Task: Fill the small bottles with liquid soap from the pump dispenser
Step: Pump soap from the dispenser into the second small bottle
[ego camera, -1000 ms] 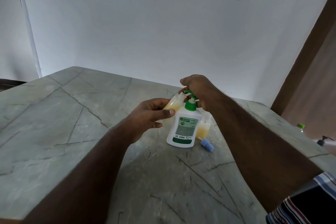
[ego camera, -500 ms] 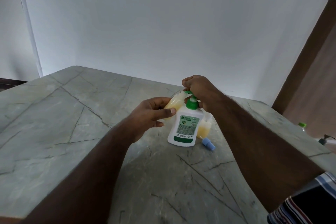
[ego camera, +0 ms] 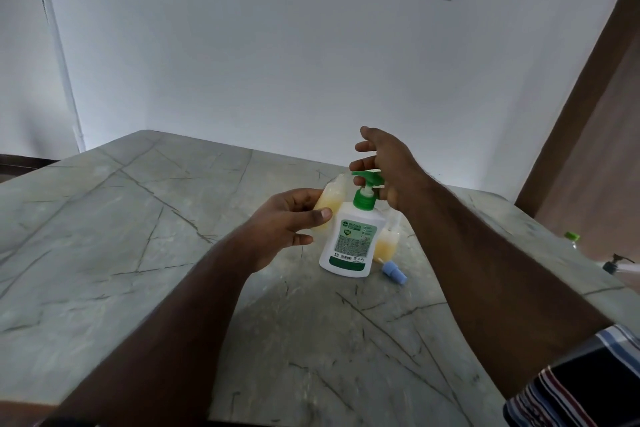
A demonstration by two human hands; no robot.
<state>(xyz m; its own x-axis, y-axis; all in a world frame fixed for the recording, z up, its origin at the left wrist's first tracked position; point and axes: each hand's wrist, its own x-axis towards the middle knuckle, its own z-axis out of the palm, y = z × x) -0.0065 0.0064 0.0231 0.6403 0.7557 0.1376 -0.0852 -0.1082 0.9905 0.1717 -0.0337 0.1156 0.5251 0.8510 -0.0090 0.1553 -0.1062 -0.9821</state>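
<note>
Currently noted, near to far: grey veined worktop (ego camera: 138,253); blue cap (ego camera: 394,272) lying loose just right of white pump dispenser (ego camera: 349,239), upright. Left hand (ego camera: 287,222) gripping small bottle (ego camera: 329,204) of yellow soap, tilted, mouth beneath green pump head (ego camera: 367,177). Second small bottle (ego camera: 387,243) standing behind dispenser, partly filled. Right hand (ego camera: 388,166) released, fingers spread, above pump head; contact unclear.
</note>
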